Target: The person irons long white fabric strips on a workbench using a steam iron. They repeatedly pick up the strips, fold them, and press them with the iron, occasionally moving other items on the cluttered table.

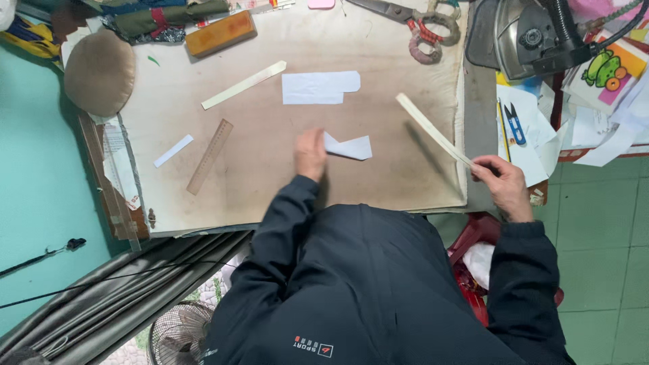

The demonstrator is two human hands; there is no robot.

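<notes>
Looking down from the head camera, the left hand (310, 155) lies flat on the table (270, 182), its fingers pressing on the near end of a small folded white fabric piece (349, 147) that sits close to the middle of the stained work surface. The right hand (501, 182) is out at the table's right edge, fingers pinched on the end of a long pale strip (433, 130), which slants up and away toward the table's centre, raised above the surface with its shadow just beside it.

Farther from the person, a larger white fabric piece (319, 88) lies flat. To its left rest a second pale strip (244, 84), a brown wooden ruler (209, 156) and a small white slip (173, 150). Large scissors (412, 23) lie along the far edge, near an iron (524, 34) at the far right corner. Blue thread snips (515, 124) sit on papers right of the table, and a round tan cushion (100, 71) sits at the far left.
</notes>
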